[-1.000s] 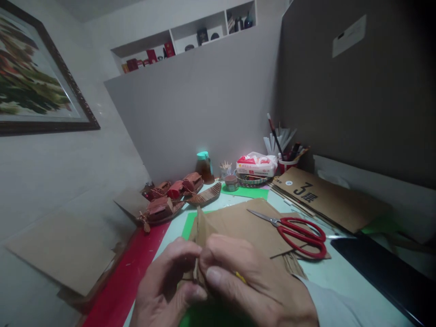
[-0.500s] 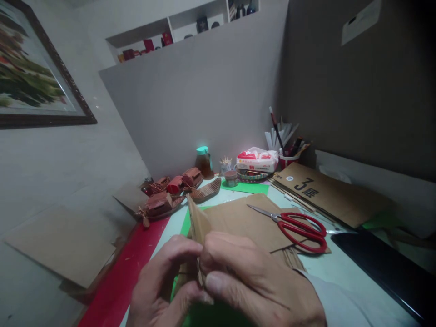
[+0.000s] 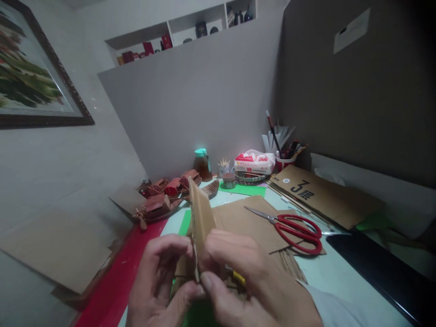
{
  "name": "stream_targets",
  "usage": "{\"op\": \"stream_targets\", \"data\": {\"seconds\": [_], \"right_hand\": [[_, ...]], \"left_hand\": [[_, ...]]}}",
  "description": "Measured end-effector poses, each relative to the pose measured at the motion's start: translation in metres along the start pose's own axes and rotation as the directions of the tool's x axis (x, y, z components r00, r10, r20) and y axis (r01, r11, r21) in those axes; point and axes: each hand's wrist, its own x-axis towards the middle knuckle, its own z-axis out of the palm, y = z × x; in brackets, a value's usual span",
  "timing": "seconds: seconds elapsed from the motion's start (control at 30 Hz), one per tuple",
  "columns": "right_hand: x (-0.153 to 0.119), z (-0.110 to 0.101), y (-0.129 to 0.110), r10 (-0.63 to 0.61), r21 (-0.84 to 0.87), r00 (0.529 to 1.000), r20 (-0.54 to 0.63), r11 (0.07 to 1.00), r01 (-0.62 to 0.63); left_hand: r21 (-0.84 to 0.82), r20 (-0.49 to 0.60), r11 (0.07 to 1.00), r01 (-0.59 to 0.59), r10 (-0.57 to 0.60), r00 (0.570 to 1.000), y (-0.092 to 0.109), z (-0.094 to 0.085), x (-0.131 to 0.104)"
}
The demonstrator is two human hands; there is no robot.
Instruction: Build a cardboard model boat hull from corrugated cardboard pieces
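A piece of cardboard (image 3: pixel 202 211) stands on edge between my two hands, its thin side facing me. My left hand (image 3: pixel 160 277) pinches its left face and near lower corner with thumb and fingertips. My right hand (image 3: pixel 245 272) is closed on the same piece from the right, the thumb close to the left thumb. A small yellow thing (image 3: pixel 239 278) shows beneath my right hand; its kind is hidden. Just beyond, red-handled scissors (image 3: pixel 286 227) lie on a flat cardboard sheet (image 3: pixel 238 211), blades pointing left.
Model boats (image 3: pixel 158 206) stand at the back left. Behind are a jar with a turquoise lid (image 3: pixel 203 165), toothpicks (image 3: pixel 224 167), a tissue pack (image 3: pixel 254 162) and a pen cup (image 3: pixel 285 162). Folded cardboard (image 3: pixel 330 195) and a black flat object (image 3: pixel 384 272) lie at right.
The cardboard piece has risen and turned, so more of its right face shows. My left fingers have shifted slightly left along it. The yellow thing has come into sight.
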Motion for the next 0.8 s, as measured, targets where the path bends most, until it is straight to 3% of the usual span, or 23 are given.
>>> {"op": "stream_targets", "data": {"seconds": [0.1,0.17,0.3,0.47,0.63,0.8], "right_hand": [[0.004,-0.003,0.001,0.005,0.001,1.000,0.019,1.000,-0.005],[0.004,-0.004,0.001,0.037,-0.018,0.998,0.050,0.999,-0.036],[0.003,-0.006,-0.001,0.073,-0.039,0.997,0.018,0.997,-0.072],[0.004,-0.007,-0.002,0.180,-0.067,0.983,0.035,0.982,-0.178],[0.011,-0.004,-0.008,0.468,-0.115,0.876,0.116,0.883,-0.456],[0.012,-0.005,-0.007,0.507,-0.046,0.849,0.148,0.861,-0.506]], "left_hand": [[-0.050,0.265,0.988,-0.143,0.151,0.952,-0.005,-0.008,0.011],[-0.049,0.326,0.979,-0.196,0.201,0.924,-0.007,-0.013,0.016],[0.024,0.327,0.954,-0.298,0.274,0.905,-0.006,-0.012,0.014],[0.093,0.273,0.972,-0.216,0.184,0.944,-0.002,-0.004,0.006],[0.172,0.216,0.961,-0.216,0.177,0.960,-0.003,0.000,0.002],[0.163,0.229,0.959,-0.232,0.192,0.954,-0.006,0.001,0.003]]}}
